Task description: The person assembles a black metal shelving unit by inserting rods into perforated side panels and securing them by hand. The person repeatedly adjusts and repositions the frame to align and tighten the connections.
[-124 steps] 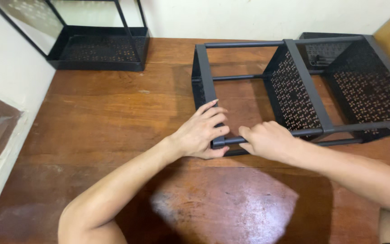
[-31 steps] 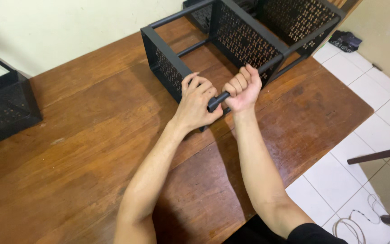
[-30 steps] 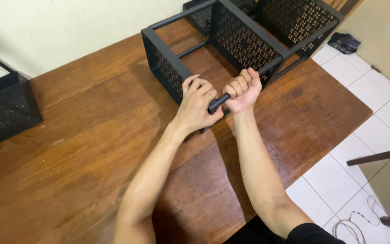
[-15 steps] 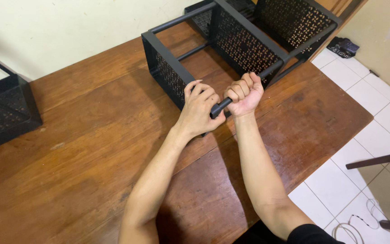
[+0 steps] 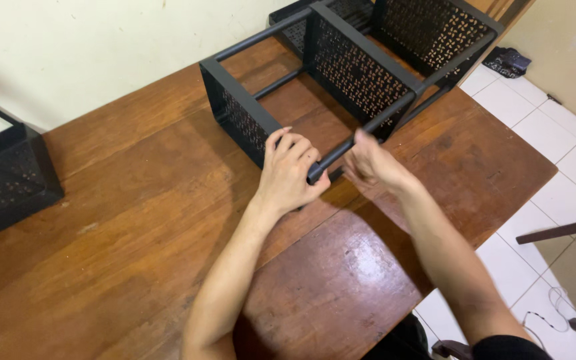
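Rack build, seemingly well along. Black metal rack frame with perforated side panels (image 5: pixel 361 73) lying on its side on the brown wooden worktop (image 5: pixel 135 220), far end up against the pale wall. Three punched panels already joined by cross rails along the back and the bottom, so most of the skeleton looks done.

Left to do, going by this one view: the front rail. Black round metal tube (image 5: pixel 395 110) running diagonally from the far panels down toward the near one, with its near end apparently free and not seated in that panel's corner, at least as far as can be made out. Hard to be sure with fingers in the way.

Hands close together, right at that loose end. Left hand (image 5: pixel 288 173) wrapped tight around the very tip of the tube, knuckles up, thumb underneath, just beside the bottom corner of the nearest panel. Right hand (image 5: pixel 371 167) motion-blurred, a little further up the tube and just on the near side of it, fingers looking loosened. Can't tell grip or no grip there, too smeared. Both forearms stretched out low over the worktop.

Other stuff around: second black perforated metal basket (image 5: pixel 8 180) well apart at the left edge, white tiled floor (image 5: pixel 535 107) off to the right, small dark bundle (image 5: pixel 508 61) on the tiles near the rack's far end, dark wooden chair part (image 5: pixel 568 230) lower right.
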